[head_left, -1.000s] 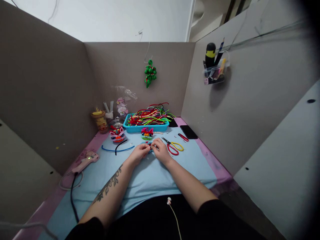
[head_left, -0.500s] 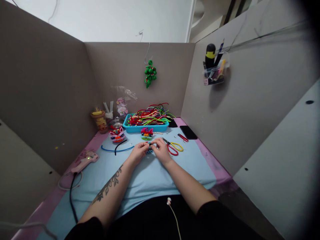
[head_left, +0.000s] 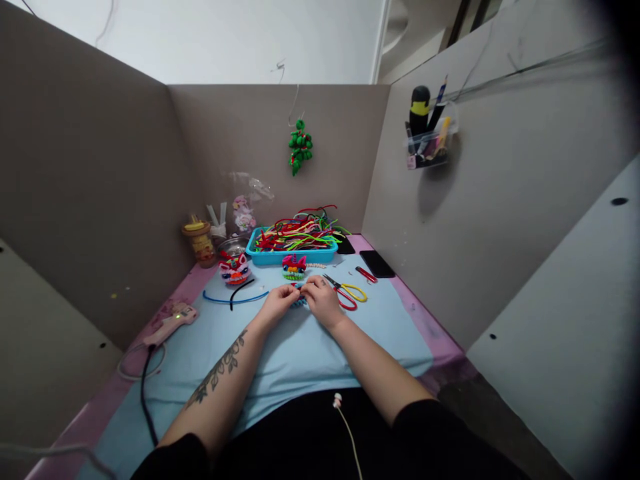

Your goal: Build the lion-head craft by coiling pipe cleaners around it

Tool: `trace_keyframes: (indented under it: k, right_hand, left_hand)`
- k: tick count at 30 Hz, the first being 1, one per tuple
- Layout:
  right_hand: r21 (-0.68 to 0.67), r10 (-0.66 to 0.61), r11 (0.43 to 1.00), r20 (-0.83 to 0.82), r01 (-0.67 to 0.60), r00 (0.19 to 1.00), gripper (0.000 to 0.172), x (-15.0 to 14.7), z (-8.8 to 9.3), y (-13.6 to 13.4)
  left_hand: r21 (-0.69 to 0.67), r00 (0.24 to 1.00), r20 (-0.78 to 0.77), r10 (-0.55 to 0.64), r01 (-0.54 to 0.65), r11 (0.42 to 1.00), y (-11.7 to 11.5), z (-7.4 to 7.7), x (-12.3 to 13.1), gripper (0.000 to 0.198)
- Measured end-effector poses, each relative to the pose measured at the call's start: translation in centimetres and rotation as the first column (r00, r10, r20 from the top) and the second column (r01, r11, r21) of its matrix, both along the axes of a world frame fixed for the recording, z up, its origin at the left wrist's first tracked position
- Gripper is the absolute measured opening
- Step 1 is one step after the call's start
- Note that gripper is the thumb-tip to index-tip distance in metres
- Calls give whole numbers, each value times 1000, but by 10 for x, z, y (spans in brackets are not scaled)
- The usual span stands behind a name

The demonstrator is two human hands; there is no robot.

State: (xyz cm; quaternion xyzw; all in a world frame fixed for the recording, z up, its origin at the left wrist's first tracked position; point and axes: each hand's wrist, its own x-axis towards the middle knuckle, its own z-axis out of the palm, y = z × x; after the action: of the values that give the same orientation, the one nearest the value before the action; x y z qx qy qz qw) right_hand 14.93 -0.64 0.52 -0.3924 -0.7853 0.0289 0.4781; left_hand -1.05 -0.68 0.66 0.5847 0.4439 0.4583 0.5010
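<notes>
My left hand (head_left: 279,303) and my right hand (head_left: 321,298) meet over the blue cloth, fingertips pinched together on a small blue piece of pipe-cleaner work (head_left: 299,302). Most of that piece is hidden by my fingers; a bit of red shows at its top. Just beyond it stands a red, blue and green pipe-cleaner lion head (head_left: 294,268). Beside my right hand lie scissors (head_left: 347,294) with one red and one yellow handle. To the left of my left hand, a blue pipe cleaner (head_left: 235,301) and a short black pipe cleaner (head_left: 241,293) cross on the cloth.
A turquoise tray (head_left: 293,257) heaped with coloured pipe cleaners stands at the back. Another red lion head (head_left: 234,269) sits left of it. A pink glue gun (head_left: 173,324) lies at the left. At the right are a red cutter (head_left: 367,275) and a black phone (head_left: 377,265).
My fingers have shifted slightly around the blue piece, and the dark bit between my fingertips no longer shows clearly. The other things stay where they were.
</notes>
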Motion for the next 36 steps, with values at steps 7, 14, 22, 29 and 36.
trace_keyframes:
  k: [7,14,22,29,36]
  right_hand:
    - [-78,101,990,-155,-114,983,14,-1,-1,2]
    - [-146,150,967,-344,-211,927,12,-6,6,-4]
    - [-248,136,910,-579,-332,804,11,-15,1,1]
    - [-356,86,798,-732,-486,676,15,-18,-2,4]
    - [-485,-134,753,-775,-445,617,22,-18,-1,6]
  left_hand:
    - [-188,977,202,-64,103,977,-2,2,1,41]
    - [-208,961,254,-108,163,964,-6,7,5,43]
    - [-231,954,289,-81,152,961,-4,4,10,42]
    - [-270,940,333,-75,171,948,-5,5,10,43]
    - [-58,984,168,58,-49,997,-1,5,5,36]
